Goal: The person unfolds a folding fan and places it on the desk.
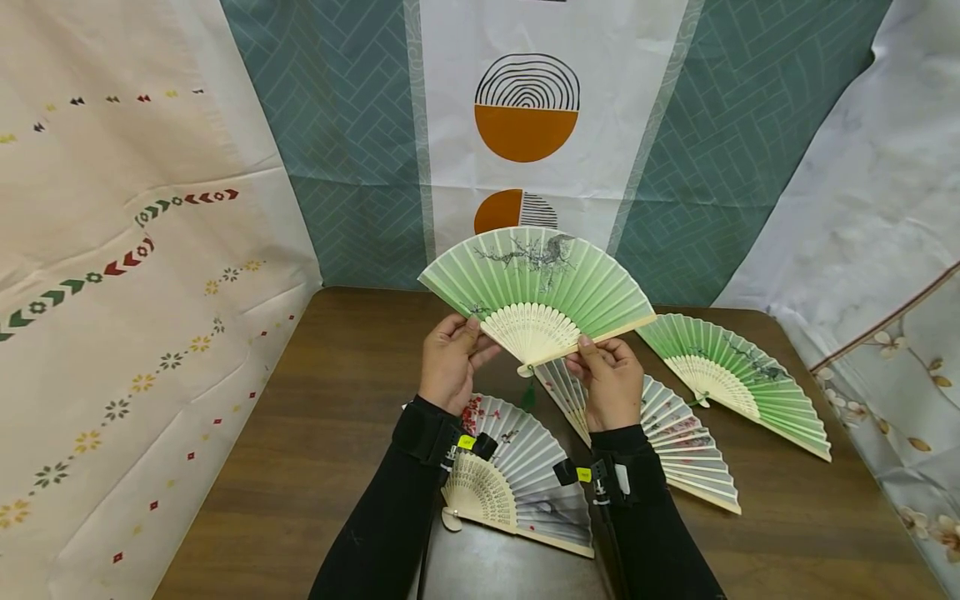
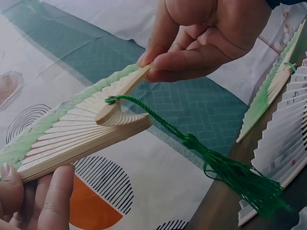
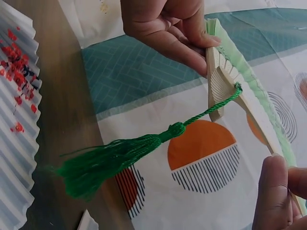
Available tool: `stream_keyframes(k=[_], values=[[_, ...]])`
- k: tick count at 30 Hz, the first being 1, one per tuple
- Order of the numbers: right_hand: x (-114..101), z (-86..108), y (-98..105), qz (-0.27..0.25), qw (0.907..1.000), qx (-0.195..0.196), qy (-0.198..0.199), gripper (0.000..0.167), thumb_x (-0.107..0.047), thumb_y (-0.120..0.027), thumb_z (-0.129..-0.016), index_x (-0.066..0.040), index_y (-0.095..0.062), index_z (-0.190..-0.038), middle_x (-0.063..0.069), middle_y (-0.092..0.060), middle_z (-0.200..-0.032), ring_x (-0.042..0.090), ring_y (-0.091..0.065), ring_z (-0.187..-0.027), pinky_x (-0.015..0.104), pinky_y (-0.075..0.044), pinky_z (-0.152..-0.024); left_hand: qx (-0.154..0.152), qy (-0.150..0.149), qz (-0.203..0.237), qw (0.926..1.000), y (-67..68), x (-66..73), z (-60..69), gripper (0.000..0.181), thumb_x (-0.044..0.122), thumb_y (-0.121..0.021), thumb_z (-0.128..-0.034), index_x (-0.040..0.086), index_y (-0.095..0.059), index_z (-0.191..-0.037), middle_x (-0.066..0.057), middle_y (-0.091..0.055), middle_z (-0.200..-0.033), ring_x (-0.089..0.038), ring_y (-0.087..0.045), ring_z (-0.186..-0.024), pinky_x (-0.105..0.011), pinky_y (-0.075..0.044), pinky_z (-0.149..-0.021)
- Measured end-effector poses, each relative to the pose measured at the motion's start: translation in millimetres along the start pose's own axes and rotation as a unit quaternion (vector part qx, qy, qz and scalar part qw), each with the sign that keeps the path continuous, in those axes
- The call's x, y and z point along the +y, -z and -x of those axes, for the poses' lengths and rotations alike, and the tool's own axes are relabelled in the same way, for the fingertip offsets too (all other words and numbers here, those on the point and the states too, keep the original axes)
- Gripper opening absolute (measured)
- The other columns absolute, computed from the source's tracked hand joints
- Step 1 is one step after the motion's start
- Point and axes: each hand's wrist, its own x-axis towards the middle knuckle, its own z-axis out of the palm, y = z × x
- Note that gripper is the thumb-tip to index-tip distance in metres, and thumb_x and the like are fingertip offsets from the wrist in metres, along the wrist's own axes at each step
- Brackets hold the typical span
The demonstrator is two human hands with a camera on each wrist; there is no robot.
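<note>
A green folding fan (image 1: 592,292) with a dark branch print is spread wide above the table. My left hand (image 1: 453,362) pinches its left edge between thumb and fingers. On the other side, my right hand (image 1: 611,383) grips the outer rib at the right. From the fan's pivot a green tassel (image 2: 240,177) dangles in the left wrist view; the right wrist view shows the same tassel (image 3: 120,153). Below the hands lies an open white fan (image 1: 540,458) with red blossoms, partly behind my left wrist. Another pale fan (image 1: 690,442) lies partly hidden by my right arm.
A second green fan (image 1: 738,375) lies open at the right of the brown wooden table (image 1: 322,417). Behind the table hangs a teal and white cloth (image 1: 352,167). A cream patterned cloth (image 1: 150,292) covers the left side, a white floral one (image 1: 862,250) the right.
</note>
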Motion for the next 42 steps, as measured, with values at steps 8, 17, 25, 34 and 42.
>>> stream_keyframes(k=[8, 17, 25, 34, 42], values=[[2, -0.7, 1, -0.039, 0.9992, 0.003, -0.002, 0.011, 0.004, -0.069, -0.111, -0.003, -0.066, -0.102, 0.0, -0.079, -0.078, 0.006, -0.079, -0.067, 0.017, -0.068, -0.068, 0.002, -0.005, 0.033, 0.9994, 1.1, 1.0, 0.7, 0.024, 0.003, -0.053, -0.1198, 0.009, -0.071, -0.104, -0.004, -0.077, -0.1, -0.017, -0.083, -0.089, -0.03, -0.074, -0.081], [4, -2.4, 2, -0.072, 0.9967, 0.024, -0.028, 0.008, 0.004, -0.067, -0.111, -0.003, -0.068, -0.107, 0.002, -0.079, -0.082, 0.007, -0.08, -0.07, 0.016, -0.068, -0.071, 0.027, -0.017, 0.072, 0.9969, -0.8, -4.0, -2.4, 0.027, 0.0, -0.052, -0.1192, 0.007, -0.07, -0.101, -0.006, -0.072, -0.097, -0.016, -0.083, -0.084, -0.032, -0.074, -0.082], [8, -2.7, -1, -0.097, 0.9937, 0.043, -0.036, 0.007, 0.0, -0.068, -0.112, -0.004, -0.07, -0.106, 0.003, -0.074, -0.093, 0.007, -0.08, -0.072, 0.016, -0.069, -0.074, 0.058, -0.036, 0.1, 0.9926, -5.0, -9.0, -3.4, 0.027, -0.001, -0.054, -0.1182, 0.005, -0.067, -0.095, -0.011, -0.074, -0.1, -0.02, -0.083, -0.085, -0.033, -0.075, -0.083], [13, 0.4, -9, -0.114, 0.9908, 0.058, -0.047, 0.006, -0.002, -0.069, -0.112, -0.001, -0.066, -0.107, 0.005, -0.071, -0.096, 0.008, -0.079, -0.074, 0.015, -0.069, -0.077, 0.098, -0.058, 0.114, 0.9869, -5.4, -13.5, -1.1, 0.029, 0.0, -0.055, -0.1181, 0.003, -0.062, -0.09, -0.01, -0.072, -0.094, -0.021, -0.082, -0.083, -0.034, -0.075, -0.083], [22, -4.0, -18, -0.116, 0.9906, 0.041, -0.061, 0.013, -0.001, -0.067, -0.113, -0.004, -0.065, -0.101, 0.004, -0.071, -0.094, 0.007, -0.078, -0.072, 0.014, -0.068, -0.076, 0.121, -0.065, 0.121, 0.9831, 2.3, -13.9, 2.0, 0.028, 0.004, -0.058, -0.1184, 0.005, -0.065, -0.092, -0.008, -0.069, -0.099, -0.018, -0.077, -0.09, -0.037, -0.074, -0.092]])
